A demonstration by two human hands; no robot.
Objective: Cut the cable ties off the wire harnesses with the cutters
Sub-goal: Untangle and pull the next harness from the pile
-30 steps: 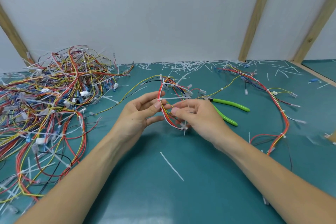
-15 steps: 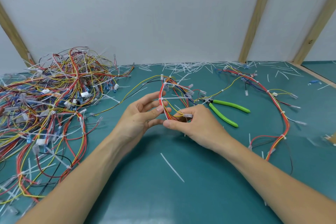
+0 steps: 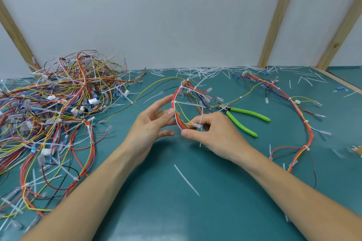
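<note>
While cutters (image 3: 244, 118) lie idle on desk (image 3: 137, 211): sorting step. R hand (image 3: 213, 133) pinches harness (image 3: 179, 111) at tie (image 3: 200, 123); L hand (image 3: 152, 123) fingers loose, steadying it. Next prob: grab cutters, snip.

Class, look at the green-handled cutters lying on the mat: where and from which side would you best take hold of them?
Grip the cutters by both green handles, from the right: the handles splay toward that side, bare on the mat, while the jaws point left into the harness wires.

Both hands hold looped red-yellow wire harness (image 3: 177, 111); right hand (image 3: 212, 133) pinches it, left hand (image 3: 151, 123) fingers touching; green-handled cutters (image 3: 242, 118) beside on teal table (image 3: 166, 211).
</note>
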